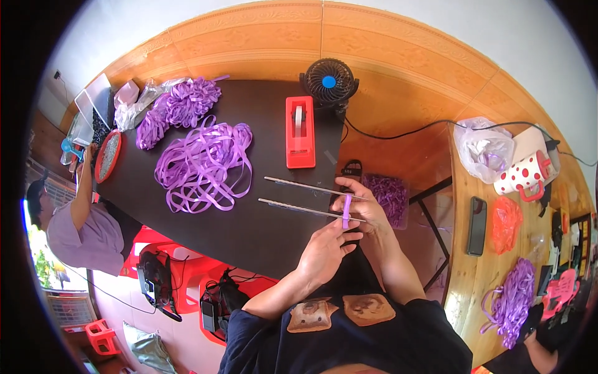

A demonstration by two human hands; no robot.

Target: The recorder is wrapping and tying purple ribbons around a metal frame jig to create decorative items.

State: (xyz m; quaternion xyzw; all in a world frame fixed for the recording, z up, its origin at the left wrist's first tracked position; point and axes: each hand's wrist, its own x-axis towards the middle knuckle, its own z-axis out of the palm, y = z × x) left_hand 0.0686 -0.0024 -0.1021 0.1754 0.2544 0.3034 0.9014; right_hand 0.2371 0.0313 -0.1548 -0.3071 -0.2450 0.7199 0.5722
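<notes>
Two thin metal rods (pixel 299 209) run side by side over the near right part of the black table, their free ends pointing left. A short band of purple ribbon (pixel 347 209) spans both rods close to my hands. My right hand (pixel 369 212) is closed around the rods' right ends, its index finger stretched along the upper one. Just below, my left hand (pixel 324 250) has its thumb and index finger closed at the ribbon's lower end, by the lower rod. Its other fingers are loosely bent. The ribbon's far side is hidden by the fingers.
On the black table (pixel 249 240) are purple ribbon heaps (pixel 205 163), a red tape dispenser (pixel 300 132) and a fan (pixel 329 82). A bin of purple pieces (pixel 386 198) stands below. The wooden table (pixel 464 293) holds a phone (pixel 477 225) and dotted mug (pixel 522 176). A co-worker (pixel 84 234) is at left.
</notes>
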